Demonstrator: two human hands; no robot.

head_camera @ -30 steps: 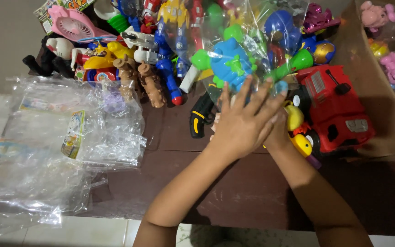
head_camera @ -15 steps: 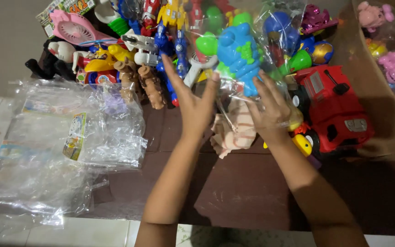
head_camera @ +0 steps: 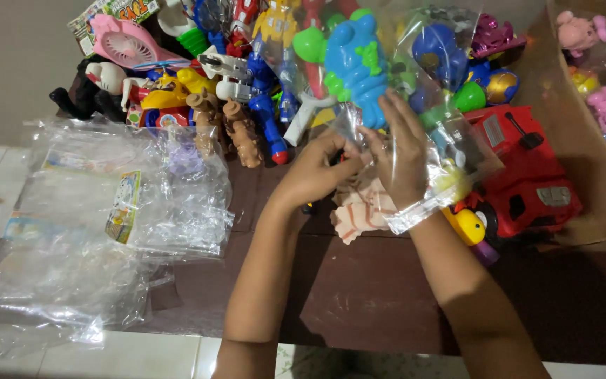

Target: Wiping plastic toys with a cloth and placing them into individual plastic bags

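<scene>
Both hands are sitting higher and closer together than half a second ago, and the blue plastic toy (head_camera: 356, 67) with green spots is now standing upright above them instead of lying between the spread palms. It is sitting inside a clear plastic bag (head_camera: 426, 161), far of centre on the dark brown worktop (head_camera: 359, 295). The right hand (head_camera: 402, 151) is pressing against the bag just below the toy, fingers narrow and bent around the film. The left hand (head_camera: 313, 172) is pinching the bag's edge just beside the right one, fingers curled tight on the plastic. Under both hands a peach-coloured striped soft toy (head_camera: 359, 210) is lying on the worktop, touching the bag's near corner.

Right of the hands a red toy truck (head_camera: 527, 168) is resting, with a yellow wheeled toy (head_camera: 468, 224) at its near left corner. Far behind the bag a jumble of toys is piling up: a dark blue bagged toy (head_camera: 436, 52), a green ball (head_camera: 470, 97), a purple piece (head_camera: 491, 35). Left of the blue toy, two brown figures (head_camera: 226, 126) are standing side by side, a blue and red figure (head_camera: 268, 119) beside them, a black and white plush (head_camera: 96, 88) further left, and a pink hand fan (head_camera: 124, 42) at the far left. Near left, a heap of empty clear bags (head_camera: 99, 231) is spreading over the worktop's edge. Pink figures (head_camera: 597, 70) are showing at the far right in a cardboard box (head_camera: 583, 175).
</scene>
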